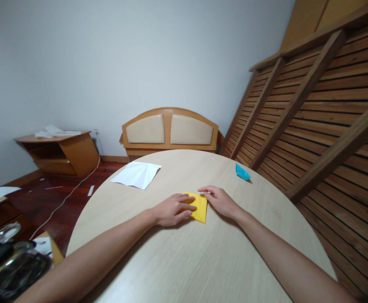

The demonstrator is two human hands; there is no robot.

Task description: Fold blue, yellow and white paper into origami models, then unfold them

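Observation:
A small folded sheet of yellow paper [200, 214] lies flat on the round wooden table [184, 269]. My left hand [175, 209] rests over its left part, fingers stretched out and spread, pressing on the paper. At the paper's upper right corner is my right hand [219, 201], with its index finger reaching across the top edge and the other fingers loosely curled. Whether the right fingertips pinch the paper cannot be made out. The left part of the paper is hidden under my left fingers.
A creased white sheet [137, 174] lies at the table's far left. A folded blue paper piece [242, 172] sits at the far right. Beyond are a headboard [170, 128], a leaning slatted wooden frame [297, 113] and a low cabinet [76, 155]. A glass pot [16, 265] stands lower left.

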